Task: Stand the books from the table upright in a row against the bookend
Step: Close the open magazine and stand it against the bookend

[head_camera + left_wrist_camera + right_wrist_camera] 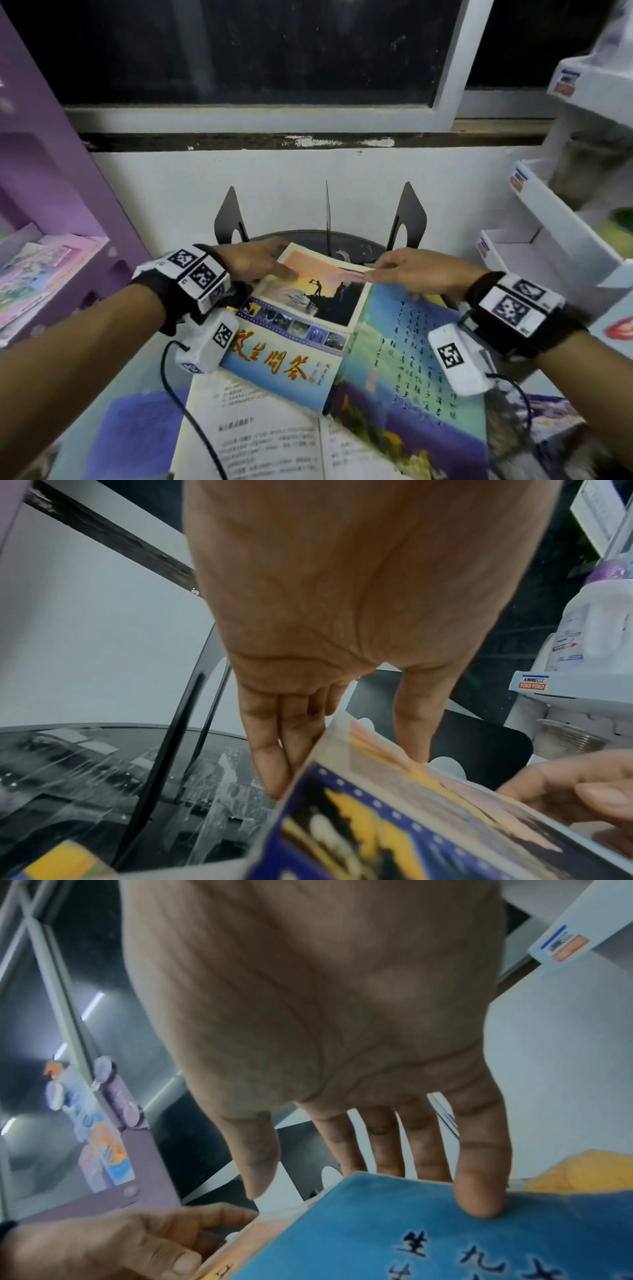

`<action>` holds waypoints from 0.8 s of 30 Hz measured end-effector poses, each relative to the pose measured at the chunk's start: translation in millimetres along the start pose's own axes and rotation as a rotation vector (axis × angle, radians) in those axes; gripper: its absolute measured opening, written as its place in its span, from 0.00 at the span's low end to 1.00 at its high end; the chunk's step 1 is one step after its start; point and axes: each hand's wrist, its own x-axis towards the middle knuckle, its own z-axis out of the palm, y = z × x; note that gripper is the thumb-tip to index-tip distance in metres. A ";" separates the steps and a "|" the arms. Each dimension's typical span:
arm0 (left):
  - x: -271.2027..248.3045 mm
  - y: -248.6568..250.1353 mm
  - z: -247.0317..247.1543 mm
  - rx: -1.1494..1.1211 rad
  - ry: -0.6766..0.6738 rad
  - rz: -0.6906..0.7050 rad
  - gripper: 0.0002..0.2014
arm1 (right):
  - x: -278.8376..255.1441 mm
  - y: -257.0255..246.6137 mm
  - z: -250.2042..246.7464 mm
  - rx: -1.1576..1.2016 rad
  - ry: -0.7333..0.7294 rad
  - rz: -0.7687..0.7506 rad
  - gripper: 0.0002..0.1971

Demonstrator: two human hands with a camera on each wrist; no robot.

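Observation:
A book with a sunset cover (308,301) lies on top of a pile, its far edge just in front of the black metal bookend (409,212). My left hand (281,260) grips its far left corner, thumb on the cover and fingers under the edge; the left wrist view shows that cover (394,818) between thumb and fingers. Beside it on the right lies a blue book (404,359). My right hand (376,270) has straight fingers at that book's far edge, by the sunset book's far right corner. Its little finger presses on the blue cover (411,1231).
An open white book (267,428) and a purple one (137,438) lie under the pile. The bookend has three upright plates on a round black base against the white wall. A purple shelf (51,205) stands at the left, white shelving (548,212) at the right.

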 end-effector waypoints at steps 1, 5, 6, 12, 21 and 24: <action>0.8 -1.9 0.1 0.017 0.020 0.016 0.22 | 1.0 -1.1 1.2 -0.025 0.014 0.002 0.25; -2.2 -7.6 4.4 0.123 0.129 0.049 0.26 | 3.3 -7.7 7.3 -0.157 0.059 -0.007 0.29; -4.8 -7.6 6.4 0.123 0.154 0.059 0.24 | 2.6 -10.0 8.5 -0.183 0.068 -0.004 0.28; -24.4 0.5 11.1 0.047 0.301 0.162 0.22 | -9.2 -19.3 9.6 -0.144 0.153 -0.008 0.28; -65.1 11.3 12.1 -0.336 0.393 0.391 0.15 | -41.7 -33.4 -1.5 -0.063 0.375 -0.103 0.23; -84.3 12.9 15.4 -0.458 0.431 0.500 0.15 | -55.3 -41.7 -5.3 -0.031 0.473 -0.156 0.21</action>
